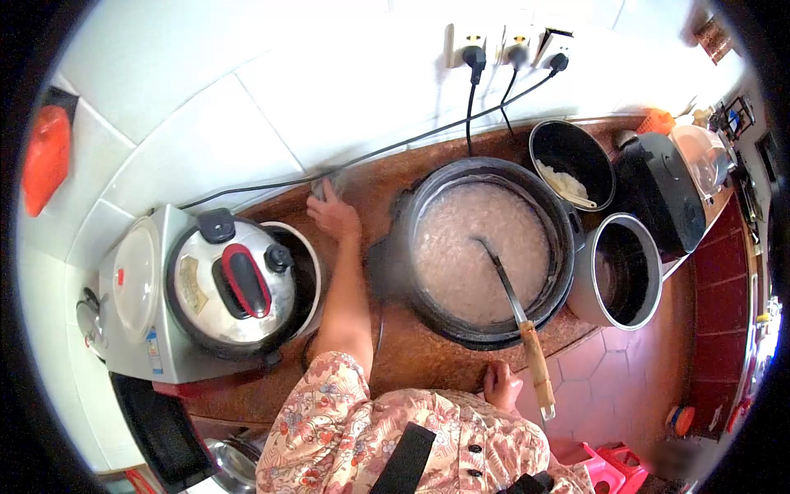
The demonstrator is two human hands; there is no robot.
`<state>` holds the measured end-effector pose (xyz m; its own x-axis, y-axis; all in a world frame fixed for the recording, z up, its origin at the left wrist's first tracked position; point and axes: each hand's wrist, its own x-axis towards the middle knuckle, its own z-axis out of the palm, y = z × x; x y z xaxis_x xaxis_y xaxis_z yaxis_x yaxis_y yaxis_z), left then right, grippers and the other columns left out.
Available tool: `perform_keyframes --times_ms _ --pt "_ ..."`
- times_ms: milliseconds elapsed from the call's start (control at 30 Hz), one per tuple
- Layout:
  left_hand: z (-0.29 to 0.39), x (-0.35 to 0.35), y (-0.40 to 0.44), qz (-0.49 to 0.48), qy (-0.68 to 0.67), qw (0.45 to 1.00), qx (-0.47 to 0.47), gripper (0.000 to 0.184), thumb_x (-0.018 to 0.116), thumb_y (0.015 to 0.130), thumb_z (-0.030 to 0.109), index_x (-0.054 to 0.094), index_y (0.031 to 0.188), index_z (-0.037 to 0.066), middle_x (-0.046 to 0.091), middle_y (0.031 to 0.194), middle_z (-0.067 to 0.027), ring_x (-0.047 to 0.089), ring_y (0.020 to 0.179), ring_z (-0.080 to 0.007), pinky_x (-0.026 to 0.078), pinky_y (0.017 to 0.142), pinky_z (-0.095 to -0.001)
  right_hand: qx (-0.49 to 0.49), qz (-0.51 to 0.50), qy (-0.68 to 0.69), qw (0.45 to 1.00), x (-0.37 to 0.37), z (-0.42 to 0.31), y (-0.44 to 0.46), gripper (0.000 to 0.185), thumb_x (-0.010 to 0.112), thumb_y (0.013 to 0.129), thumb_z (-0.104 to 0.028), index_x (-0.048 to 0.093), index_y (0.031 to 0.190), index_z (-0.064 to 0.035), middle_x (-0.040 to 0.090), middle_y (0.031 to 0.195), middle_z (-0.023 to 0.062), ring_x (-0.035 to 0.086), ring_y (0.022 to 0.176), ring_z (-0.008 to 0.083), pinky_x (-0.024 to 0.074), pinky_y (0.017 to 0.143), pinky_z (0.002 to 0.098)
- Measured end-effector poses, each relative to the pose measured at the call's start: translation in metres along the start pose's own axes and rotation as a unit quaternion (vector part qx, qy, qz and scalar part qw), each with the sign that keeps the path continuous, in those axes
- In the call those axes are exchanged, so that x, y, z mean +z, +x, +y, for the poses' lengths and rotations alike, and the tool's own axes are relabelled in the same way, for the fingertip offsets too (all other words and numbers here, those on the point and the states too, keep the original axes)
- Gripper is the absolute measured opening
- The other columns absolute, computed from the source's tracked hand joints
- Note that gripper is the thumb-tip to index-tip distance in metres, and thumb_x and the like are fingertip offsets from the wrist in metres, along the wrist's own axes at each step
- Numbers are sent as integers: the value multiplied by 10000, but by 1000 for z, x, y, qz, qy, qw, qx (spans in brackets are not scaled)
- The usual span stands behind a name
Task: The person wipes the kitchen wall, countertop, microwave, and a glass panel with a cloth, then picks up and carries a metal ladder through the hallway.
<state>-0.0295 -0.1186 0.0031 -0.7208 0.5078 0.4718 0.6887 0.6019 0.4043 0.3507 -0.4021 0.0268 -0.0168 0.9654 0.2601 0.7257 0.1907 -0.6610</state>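
Note:
My left hand (334, 214) reaches to the back of the counter by the wall. Its fingers are bent around a small, greyish, blurred thing (326, 186) that I cannot make out. My right hand (501, 385) is curled closed at the counter's front edge, below the big cooker, and nothing shows in it. Between the hands stands an open electric pressure cooker (401, 284) full of pale, thick porridge (461, 247). A ladle (535, 362) with a wooden handle leans in it, its head sunk in the porridge and its handle sticking out over the front rim.
On the left, a steel pressure cooker lid (218, 300) rests beside a grey appliance (136, 288) and a pot (309, 259). Right of the porridge are a black pot (568, 140) with white rice, a metal pot (650, 305) and a black appliance (658, 193). A cord (387, 152) runs along the wall.

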Motion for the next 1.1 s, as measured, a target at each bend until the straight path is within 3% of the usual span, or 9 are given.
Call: perform_keyframes --times_ms 67,233,467,633,767,867,967,1000,1100 --pt "9 -29 -3 -100 -42 986 -126 421 613 842 124 571 1254 203 477 1158 -215 485 1063 -398 437 883 -474 22 -33 21 999 -3 -4 4 70 618 825 -104 590 884 -79 624 692 179 609 596 379 457 510 448" --pt "-41 -10 -46 -203 -272 936 -99 403 643 820 112 563 1209 45 517 1123 -237 525 1057 -373 432 893 -418 47 -79 -29 995 -3 2 1 79 635 816 -120 592 873 -84 624 679 167 612 591 370 460 504 435" --pt "-60 -149 -121 -335 -574 714 -221 371 596 861 49 536 1224 8 600 1081 -94 568 979 -198 451 848 -328 -62 -279 -14 958 11 17 -7 150 684 808 -160 639 889 -43 614 675 157 607 577 344 478 531 412" --pt "-78 -220 -158 -362 -645 615 -273 403 577 898 72 481 1286 22 597 1125 -61 572 972 -161 467 851 -317 -184 -254 148 938 16 -89 30 260 609 866 -78 592 1119 -22 613 975 186 622 862 349 500 710 410" --pt "-86 -268 -164 -394 -694 539 -269 438 551 931 155 424 1336 48 553 1209 -64 551 1048 -171 462 888 -318 -276 -239 151 918 14 -186 69 681 670 839 -207 338 1399 -7 377 1368 242 392 1228 418 352 1024 460" --pt "-99 -294 -157 -426 -727 482 -241 612 481 958 402 296 1422 49 434 1363 -100 457 1217 -218 410 984 -344 -276 -252 209 904 34 -216 67 777 709 802 -258 308 1423 -19 340 1390 250 349 1260 419 313 1051 473" --pt "-103 -316 -132 -411 -829 348 -149 701 464 961 432 201 1468 25 328 1448 -110 334 1324 -217 277 1080 -359 -302 -237 219 897 36 -244 78 767 718 788 -219 322 1412 -15 357 1387 238 353 1263 416 315 1051 471" --pt "-103 -325 -121 -424 -826 369 -45 813 424 952 514 119 1471 -33 227 1503 -136 224 1387 -237 159 1132 -364 -312 -195 226 902 43 -251 82 661 684 794 -136 386 1369 -6 441 1319 220 436 1216 356 368 1014 424" --pt "-119 -348 -104 -414 -729 541 64 723 462 944 425 214 1442 -38 253 1484 -178 245 1382 -266 178 1129 -382 -210 -269 315 886 64 -260 97 562 647 783 -68 455 1306 6 533 1207 177 530 1107 276 428 950 354"
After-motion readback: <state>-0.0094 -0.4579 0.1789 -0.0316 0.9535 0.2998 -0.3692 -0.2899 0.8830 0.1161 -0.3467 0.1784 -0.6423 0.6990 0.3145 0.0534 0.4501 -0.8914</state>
